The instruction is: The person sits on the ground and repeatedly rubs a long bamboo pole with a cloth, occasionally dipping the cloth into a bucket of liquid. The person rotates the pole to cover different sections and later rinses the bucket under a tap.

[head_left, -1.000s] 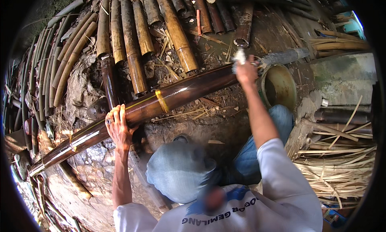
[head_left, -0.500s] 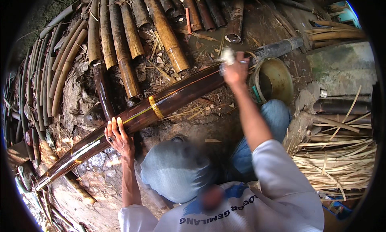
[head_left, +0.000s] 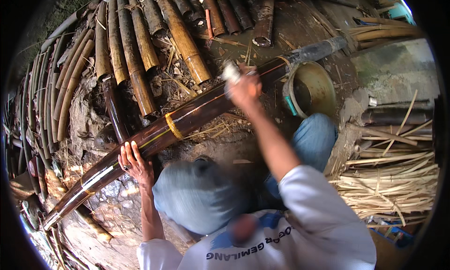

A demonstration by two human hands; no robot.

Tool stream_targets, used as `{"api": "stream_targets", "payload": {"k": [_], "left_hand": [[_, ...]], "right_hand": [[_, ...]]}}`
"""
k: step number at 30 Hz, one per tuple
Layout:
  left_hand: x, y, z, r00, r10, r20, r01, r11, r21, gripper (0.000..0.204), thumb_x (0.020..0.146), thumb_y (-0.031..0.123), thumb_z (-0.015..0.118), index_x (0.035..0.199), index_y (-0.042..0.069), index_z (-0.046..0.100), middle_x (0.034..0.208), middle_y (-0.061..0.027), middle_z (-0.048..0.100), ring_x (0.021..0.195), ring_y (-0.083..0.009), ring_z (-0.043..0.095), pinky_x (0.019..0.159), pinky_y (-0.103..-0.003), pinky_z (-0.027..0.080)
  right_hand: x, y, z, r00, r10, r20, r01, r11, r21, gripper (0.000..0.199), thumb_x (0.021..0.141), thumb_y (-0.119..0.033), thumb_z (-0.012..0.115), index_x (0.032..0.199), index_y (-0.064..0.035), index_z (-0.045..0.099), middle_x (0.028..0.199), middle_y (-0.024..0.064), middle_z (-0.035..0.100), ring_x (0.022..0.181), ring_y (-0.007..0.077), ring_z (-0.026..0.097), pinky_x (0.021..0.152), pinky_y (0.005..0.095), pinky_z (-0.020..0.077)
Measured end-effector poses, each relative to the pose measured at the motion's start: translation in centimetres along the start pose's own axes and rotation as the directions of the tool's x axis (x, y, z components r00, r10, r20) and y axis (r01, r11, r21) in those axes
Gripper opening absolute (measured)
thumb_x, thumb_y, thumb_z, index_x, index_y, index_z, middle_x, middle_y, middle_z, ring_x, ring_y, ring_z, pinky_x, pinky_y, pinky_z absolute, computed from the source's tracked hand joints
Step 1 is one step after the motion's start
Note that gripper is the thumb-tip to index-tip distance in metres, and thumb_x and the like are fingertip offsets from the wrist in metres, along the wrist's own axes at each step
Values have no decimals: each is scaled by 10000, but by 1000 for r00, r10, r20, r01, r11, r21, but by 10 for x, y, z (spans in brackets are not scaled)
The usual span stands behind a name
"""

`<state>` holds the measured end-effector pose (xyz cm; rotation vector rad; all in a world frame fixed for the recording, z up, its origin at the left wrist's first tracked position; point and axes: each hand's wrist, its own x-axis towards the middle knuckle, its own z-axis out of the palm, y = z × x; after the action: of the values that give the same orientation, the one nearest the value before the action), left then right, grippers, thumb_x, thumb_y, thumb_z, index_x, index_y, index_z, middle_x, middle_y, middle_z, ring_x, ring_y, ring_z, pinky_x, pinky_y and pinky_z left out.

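A long, dark, wet bamboo pole (head_left: 197, 110) lies slantwise before me, from lower left to upper right, with yellowish bands around it. My left hand (head_left: 136, 163) rests on its near side, fingers stretched out flat over the wet surface. Farther up the pole my right hand (head_left: 244, 89) is closed around a whitish wad (head_left: 231, 72), smeared by motion, whose exact kind I cannot make out. That hand is over the pole's upper half. To its right stands a round bucket (head_left: 325, 93) with murky contents, a small turquoise piece (head_left: 290, 106) at its side.
Several bamboo poles (head_left: 182, 36) lie side by side beyond the pole, more (head_left: 70, 89) at the far left. A bundle of pale split strips (head_left: 384, 185) lies at right below a concrete block (head_left: 398, 68). Chips and straw litter the wet ground. My knees are close to the pole.
My right hand has moved left and slightly down along the pole with the whitish wad. My left hand stays at about the same place on the pole. The view has shifted slightly.
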<state>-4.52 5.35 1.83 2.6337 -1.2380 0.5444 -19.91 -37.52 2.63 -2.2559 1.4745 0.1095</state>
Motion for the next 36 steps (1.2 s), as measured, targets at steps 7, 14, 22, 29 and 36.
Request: {"api": "stream_targets", "payload": {"k": [7,14,22,29,36], "left_hand": [[32,23,-28,945,-233,229,247,968,-36,1055,609,374,925,1510,134,431,1526,-93,442,1457,-313,368,1254,-520,177],[105,87,-9,959,-12,284,131,905,-404,402,1053,326,513,1358,77,595,1192,-143,679,1145,-311,616,1056,-435,403],[157,94,5,655,-222,722,463,873,-152,592,1087,541,291,1184,139,715,1109,-189,719,1074,-373,661,930,-462,467],[207,131,75,664,328,672,555,387,-737,896,967,797,130,1439,196,599,1405,-247,593,1390,-352,485,1178,-440,298],[272,195,101,405,504,762,904,-97,-416,973,942,840,172,1464,99,523,1302,-209,646,1203,-328,598,1109,-486,403]], "right_hand": [[97,203,-146,875,446,-187,61,282,957,460,973,-398,574,1083,32,695,934,153,729,733,280,706,668,367,566],[113,365,-88,837,547,-24,-525,814,248,426,998,-376,529,1212,-26,642,1123,222,708,1001,404,693,919,487,557],[113,342,-1,908,225,352,-330,904,273,635,985,-431,521,1488,-49,463,1552,167,433,1428,274,409,1190,419,300],[72,215,-137,975,-57,217,-215,31,976,386,976,-420,618,1081,-49,633,985,111,709,802,257,708,767,358,602],[-79,-44,47,751,-399,-527,529,841,116,498,656,-231,896,1107,-103,729,1325,151,644,1365,295,510,1225,518,283]]}}
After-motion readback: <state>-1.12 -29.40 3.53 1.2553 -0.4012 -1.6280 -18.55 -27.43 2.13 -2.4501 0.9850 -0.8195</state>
